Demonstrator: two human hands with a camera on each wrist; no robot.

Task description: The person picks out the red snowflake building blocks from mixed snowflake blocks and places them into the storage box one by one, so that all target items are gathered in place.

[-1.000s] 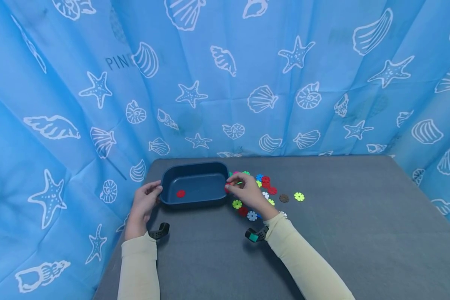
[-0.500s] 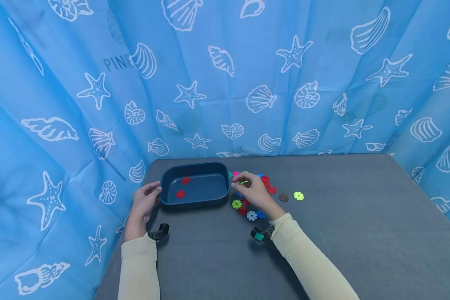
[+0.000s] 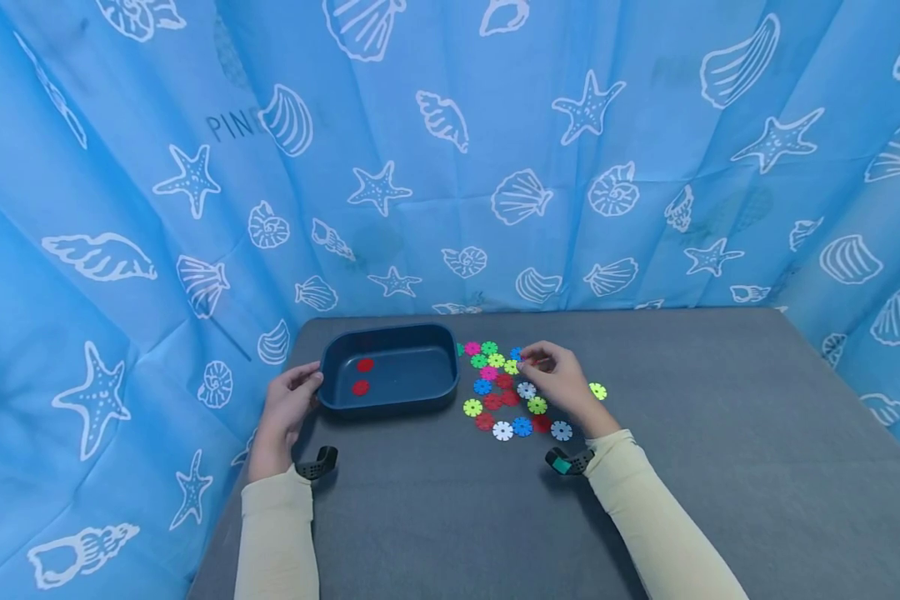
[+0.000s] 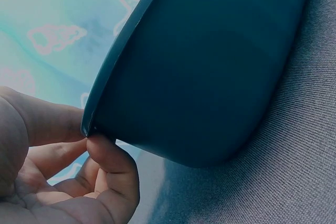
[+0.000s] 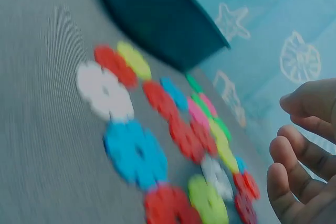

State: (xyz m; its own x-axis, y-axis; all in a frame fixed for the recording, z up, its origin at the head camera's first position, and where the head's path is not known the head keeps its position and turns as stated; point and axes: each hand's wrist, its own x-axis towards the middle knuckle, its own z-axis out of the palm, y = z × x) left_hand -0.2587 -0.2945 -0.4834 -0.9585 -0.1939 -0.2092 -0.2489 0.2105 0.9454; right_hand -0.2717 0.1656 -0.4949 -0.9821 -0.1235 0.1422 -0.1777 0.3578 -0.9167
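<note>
A dark blue plastic basin [image 3: 390, 408] stands at the table's back left. My left hand [image 3: 283, 410] pinches its left rim between thumb and fingers; the left wrist view shows this grip on the basin's edge [image 4: 90, 121] close up. Inside lie two red notched discs, one red disc [image 3: 361, 388] nearer the front and another red disc [image 3: 365, 365] behind it. My right hand [image 3: 562, 385] hovers over the right part of a spread of colourful flower-shaped discs. In the right wrist view, the right hand [image 5: 310, 156] has relaxed fingers with nothing between them.
Just right of the basin lie several discs, among them a blue disc [image 3: 522, 427], a white disc [image 3: 502, 431] and a pink disc [image 3: 472, 348]. A yellow disc [image 3: 598, 391] lies farther right. Behind the grey-covered table [image 3: 720, 433] hangs a blue shell-print curtain [image 3: 450, 208].
My right hand let a red disc go into the basin, where a second one now lies. It then moved right, away from the basin, over the discs. My left hand stays on the rim.
</note>
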